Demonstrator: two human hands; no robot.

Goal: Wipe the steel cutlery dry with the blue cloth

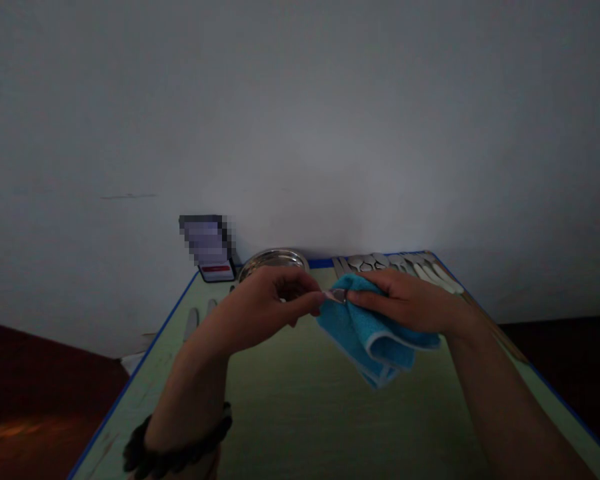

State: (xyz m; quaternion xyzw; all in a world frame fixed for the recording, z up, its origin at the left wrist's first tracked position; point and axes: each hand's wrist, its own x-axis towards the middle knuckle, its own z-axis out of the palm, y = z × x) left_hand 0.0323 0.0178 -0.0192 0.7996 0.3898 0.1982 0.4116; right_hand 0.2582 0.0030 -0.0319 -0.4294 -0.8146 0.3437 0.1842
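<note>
My left hand (275, 303) pinches one end of a small shiny piece of metal cutlery (338, 295) above the table. Its kind cannot be made out, because fingers and cloth cover most of it. In my right hand (400, 297) is a blue cloth (375, 340) with a pale edge, closed around the cutlery's other end. Folds of the cloth hang below that hand. Behind my left hand stands a round metal bowl or dish (275, 255), partly hidden by the hand.
A phone (217, 270) leans against the wall at the back left of the green table (330, 420). Several spoons and other cutlery (380, 261), some with white handles (437, 275), lie along the back right. Metal cutlery (192, 323) lies left of my left forearm.
</note>
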